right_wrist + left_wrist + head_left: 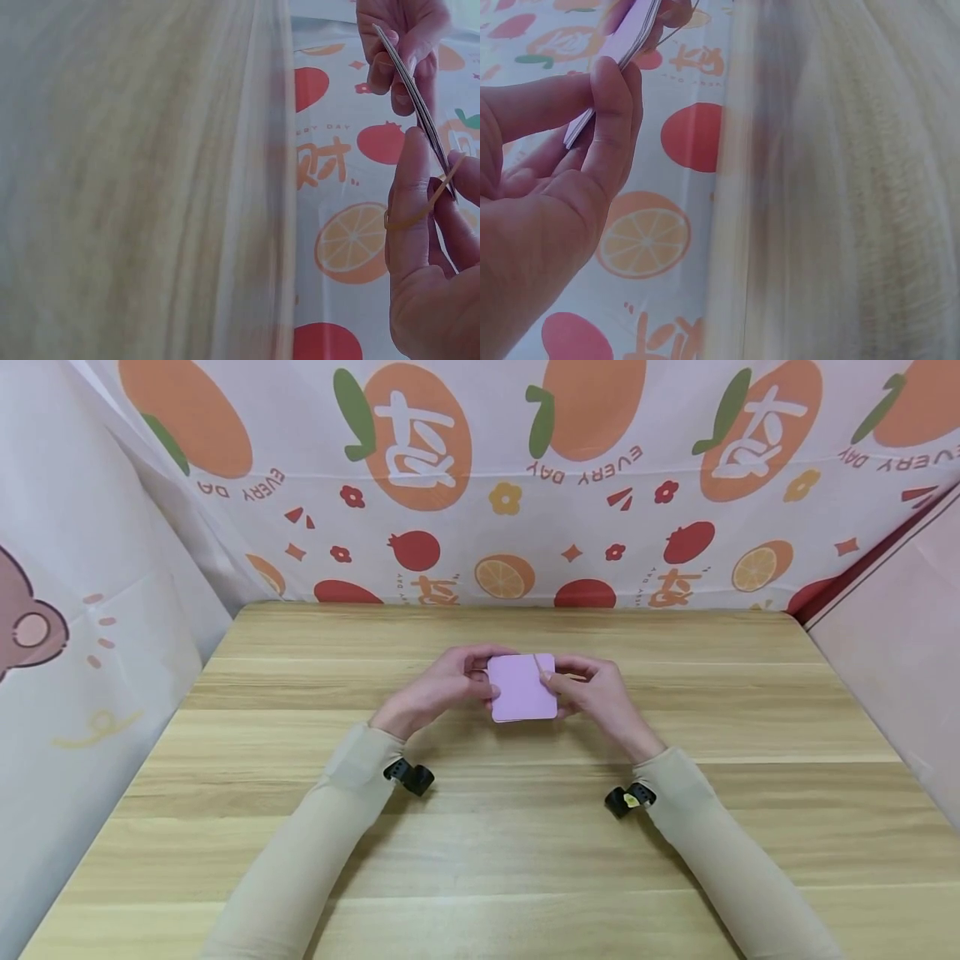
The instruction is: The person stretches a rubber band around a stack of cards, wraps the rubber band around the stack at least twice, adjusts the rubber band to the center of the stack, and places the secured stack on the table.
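Observation:
A thin stack of square lilac cards (519, 692) with rounded corners is held up over the table, between both hands. My left hand (444, 685) grips its left edge, thumb on the front face and fingers behind. On the opposite edge, my right hand (602, 695) pinches the stack with the thumb near the upper right corner. A tan rubber band (420, 216) loops round a right finger and runs to the cards' edge; in the head view a strip of it crosses the top right of the face. Edge-on, the right wrist view shows several layers in the card stack (411, 84).
The wood-grain table (495, 860) lies under both forearms. Behind it hangs a white fruit-print cloth (517, 535), with another pale cloth (90, 610) at the left. Each wrist wears a small black camera on a strap.

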A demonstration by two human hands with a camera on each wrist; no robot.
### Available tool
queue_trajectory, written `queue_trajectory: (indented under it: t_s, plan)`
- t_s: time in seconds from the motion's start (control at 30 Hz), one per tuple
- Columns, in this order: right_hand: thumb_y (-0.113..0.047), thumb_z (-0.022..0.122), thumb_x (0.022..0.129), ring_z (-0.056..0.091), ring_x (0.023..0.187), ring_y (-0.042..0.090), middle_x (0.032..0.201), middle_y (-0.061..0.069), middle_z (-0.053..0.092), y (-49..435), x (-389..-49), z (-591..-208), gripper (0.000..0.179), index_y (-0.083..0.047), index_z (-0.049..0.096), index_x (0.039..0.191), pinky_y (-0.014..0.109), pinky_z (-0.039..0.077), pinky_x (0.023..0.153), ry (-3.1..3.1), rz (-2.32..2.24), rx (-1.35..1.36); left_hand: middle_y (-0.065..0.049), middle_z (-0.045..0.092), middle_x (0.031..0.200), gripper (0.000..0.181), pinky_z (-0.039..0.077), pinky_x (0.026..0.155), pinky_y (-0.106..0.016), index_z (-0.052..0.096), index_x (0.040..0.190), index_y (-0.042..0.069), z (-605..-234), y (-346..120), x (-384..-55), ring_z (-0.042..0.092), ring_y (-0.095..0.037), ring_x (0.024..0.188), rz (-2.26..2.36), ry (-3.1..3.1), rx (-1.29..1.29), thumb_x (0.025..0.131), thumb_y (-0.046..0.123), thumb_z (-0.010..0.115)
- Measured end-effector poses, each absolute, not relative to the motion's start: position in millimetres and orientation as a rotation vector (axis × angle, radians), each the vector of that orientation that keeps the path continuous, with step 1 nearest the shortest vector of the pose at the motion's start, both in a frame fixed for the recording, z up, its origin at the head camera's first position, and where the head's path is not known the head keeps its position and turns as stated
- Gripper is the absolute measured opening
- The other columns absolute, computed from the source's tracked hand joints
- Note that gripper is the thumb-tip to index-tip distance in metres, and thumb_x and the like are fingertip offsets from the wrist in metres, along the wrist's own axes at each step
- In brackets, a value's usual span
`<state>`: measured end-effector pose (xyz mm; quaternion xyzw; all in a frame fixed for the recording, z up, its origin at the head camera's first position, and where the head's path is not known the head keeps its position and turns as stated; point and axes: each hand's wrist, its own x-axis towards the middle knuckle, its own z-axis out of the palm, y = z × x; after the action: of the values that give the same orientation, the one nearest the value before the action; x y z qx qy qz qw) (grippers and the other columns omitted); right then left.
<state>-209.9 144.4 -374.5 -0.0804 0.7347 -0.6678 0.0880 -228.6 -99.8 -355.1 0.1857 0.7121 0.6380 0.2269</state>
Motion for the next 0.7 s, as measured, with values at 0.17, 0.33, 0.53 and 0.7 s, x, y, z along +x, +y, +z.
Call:
queue_trajectory:
  t_s: [0.17, 0.33, 0.53, 0.7]
  plan:
    - [-0.015, 0.072, 0.092, 0.063, 0.077, 0.021, 0.108, 0.015, 0.062, 144.5, -210.5, -375.1, 0.035, 0.002, 0.065, 0.122, 0.033, 0.059, 0.059, 2.185, -2.004, -0.23, -0.014, 0.065, 0.107, 0.046, 0.05, 0.083, -0.046, 0.056, 0.133, 0.005, -356.6, -98.9, -229.1, 0.061, -0.022, 0.084, 1.795, 1.958, 0.451, 0.089, -0.006, 0.061]
    - [-0.012, 0.071, 0.092, 0.065, 0.075, 0.02, 0.108, 0.017, 0.063, 144.5, -211.2, -376.4, 0.034, 0.004, 0.065, 0.121, 0.033, 0.059, 0.059, 2.181, -2.045, -0.223, -0.012, 0.065, 0.091, 0.027, 0.051, 0.084, -0.042, 0.061, 0.121, -0.002, -360.4, -95.6, -230.1, 0.06, -0.02, 0.07, 1.816, 1.984, 0.347, 0.094, 0.005, 0.064]
    - [-0.012, 0.071, 0.092, 0.066, 0.077, 0.02, 0.112, 0.017, 0.063, 144.6, -211.1, -376.2, 0.036, 0.004, 0.064, 0.124, 0.033, 0.059, 0.059, 2.186, -2.068, -0.22, -0.008, 0.064, 0.08, 0.013, 0.052, 0.074, -0.029, 0.065, 0.098, -0.005, -365.0, -92.1, -231.0, 0.06, -0.016, 0.063, 1.838, 2.009, 0.311, 0.097, 0.007, 0.062]
    - [-0.011, 0.071, 0.092, 0.066, 0.076, 0.02, 0.11, 0.018, 0.063, 144.5, -211.0, -376.5, 0.036, 0.006, 0.063, 0.123, 0.036, 0.059, 0.059, 2.183, -2.083, -0.236, -0.007, 0.064, 0.08, 0.013, 0.052, 0.072, -0.027, 0.064, 0.1, -0.007, -363.7, -91.7, -229.3, 0.06, -0.015, 0.062, 1.868, 2.007, 0.333, 0.096, 0.005, 0.062]
